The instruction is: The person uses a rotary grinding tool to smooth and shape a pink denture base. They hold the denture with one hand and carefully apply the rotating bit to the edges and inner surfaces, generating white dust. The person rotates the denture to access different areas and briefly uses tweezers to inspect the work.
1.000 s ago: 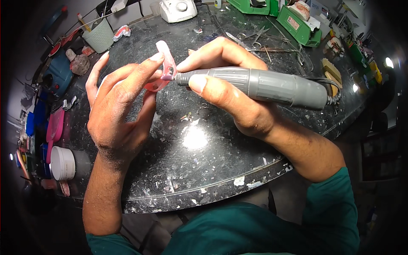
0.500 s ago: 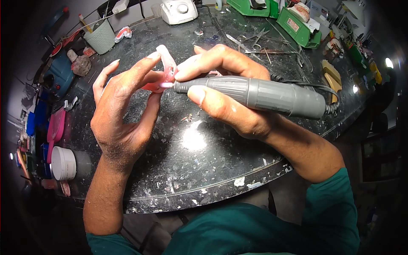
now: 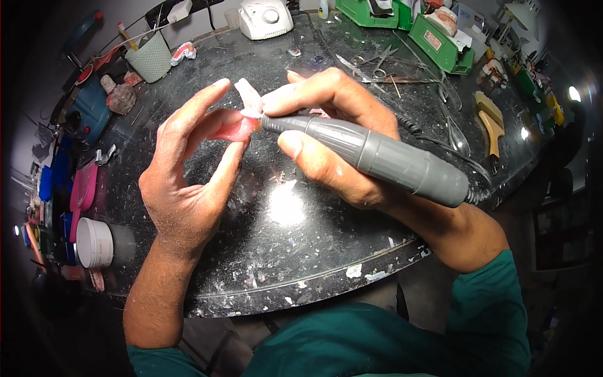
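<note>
Two hands are working above the dark speckled tabletop (image 3: 282,251): the left hand (image 3: 188,182) is pinching a pink, curved acrylic dental piece (image 3: 242,122) between its fingers, while the right hand (image 3: 333,138) is gripping a grey cylindrical rotary handpiece (image 3: 377,154), tip touching the piece. The tip could probably skid onto the fingertips if the pinch is loosening.

Black speckled bench (image 3: 282,264). Far left: pale ribbed cup (image 3: 149,58); far centre: white control box (image 3: 267,17). Green bins (image 3: 440,44) far right, scissors (image 3: 367,63) nearer; white tub (image 3: 94,242) near left.
</note>
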`<state>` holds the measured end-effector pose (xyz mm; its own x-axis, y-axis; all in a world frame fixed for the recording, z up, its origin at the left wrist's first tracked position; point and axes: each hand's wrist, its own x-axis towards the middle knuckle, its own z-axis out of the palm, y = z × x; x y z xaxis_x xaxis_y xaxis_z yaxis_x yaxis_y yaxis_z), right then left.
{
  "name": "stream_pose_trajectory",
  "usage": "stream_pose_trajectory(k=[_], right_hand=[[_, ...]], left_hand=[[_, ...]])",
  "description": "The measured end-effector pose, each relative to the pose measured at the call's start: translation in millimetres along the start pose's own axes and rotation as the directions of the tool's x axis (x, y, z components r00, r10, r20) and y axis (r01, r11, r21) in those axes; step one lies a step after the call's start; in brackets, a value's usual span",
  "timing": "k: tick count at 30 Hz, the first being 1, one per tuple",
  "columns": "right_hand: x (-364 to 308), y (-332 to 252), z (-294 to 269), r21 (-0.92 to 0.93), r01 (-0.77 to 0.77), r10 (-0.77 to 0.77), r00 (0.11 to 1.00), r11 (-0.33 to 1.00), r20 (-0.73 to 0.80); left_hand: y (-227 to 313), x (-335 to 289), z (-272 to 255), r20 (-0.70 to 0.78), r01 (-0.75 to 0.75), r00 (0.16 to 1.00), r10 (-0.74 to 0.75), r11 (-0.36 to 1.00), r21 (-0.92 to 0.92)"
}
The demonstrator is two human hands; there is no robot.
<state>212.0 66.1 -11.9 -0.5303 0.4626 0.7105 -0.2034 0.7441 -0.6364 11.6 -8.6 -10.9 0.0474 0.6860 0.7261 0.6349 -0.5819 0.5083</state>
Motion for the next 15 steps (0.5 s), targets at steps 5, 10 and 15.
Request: stream_pose_trajectory(k=[5, 10, 15], right_hand=[[0.1, 5.8, 5.3, 0.013, 0.052, -0.052, 0.999, 0.999, -0.014], [0.6, 0.8, 1.4, 0.009, 0.052, -0.052, 0.999, 0.999, 0.0], [1.8, 1.2, -1.4, -0.035, 0.073, -0.071, 0.995, 0.997, 0.064]], left_hand=[[0.0, -3.1, -0.4, -0.048, 0.05, 0.997, -0.052, 0.998, -0.034], [2.6, 0.5, 5.0, -0.067, 0.085, 0.993, -0.093, 0.989, -0.118], [3.8, -0.7, 3.3, -0.06, 0.119, 0.99, -0.13, 0.981, -0.152]])
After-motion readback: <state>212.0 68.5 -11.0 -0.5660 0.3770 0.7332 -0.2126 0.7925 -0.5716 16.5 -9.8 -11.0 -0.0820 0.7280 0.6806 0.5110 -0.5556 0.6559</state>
